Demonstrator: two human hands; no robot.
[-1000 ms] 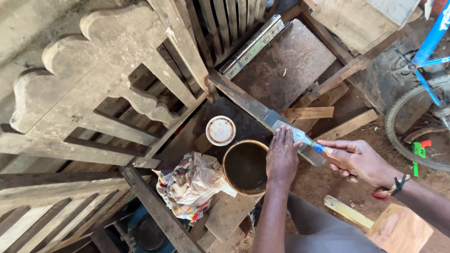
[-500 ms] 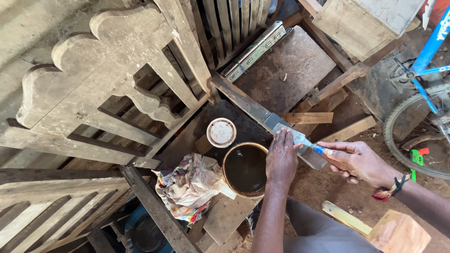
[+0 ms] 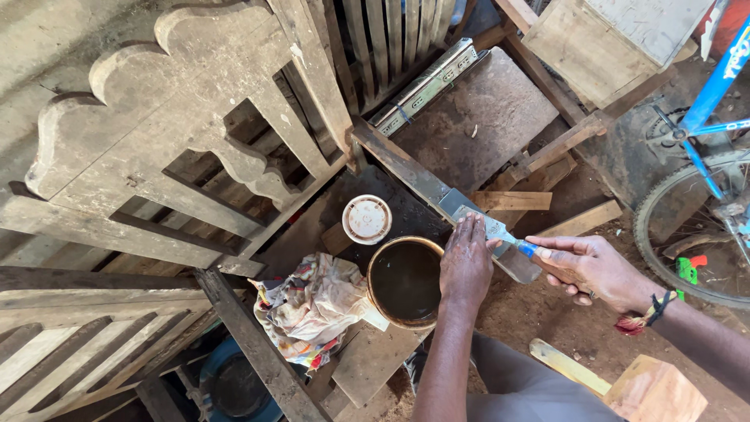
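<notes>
Beside tin point(image 3: 405, 281) | hands: left point(image 3: 466, 262) presses blade point(image 3: 478, 221) | right point(image 3: 587, 268) grips handle

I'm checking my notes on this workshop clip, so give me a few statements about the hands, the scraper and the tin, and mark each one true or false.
1. The right hand holds a scraper by its blue handle. True.
2. The left hand rests inside the open tin. False: its fingers press on the scraper's blade, beside the tin.
3. The tin holds a dark liquid. True.
4. The round white lid sits on top of the tin. False: it lies apart, on the dark board behind the tin.
5. A crumpled patterned rag lies next to the tin. True.
</notes>
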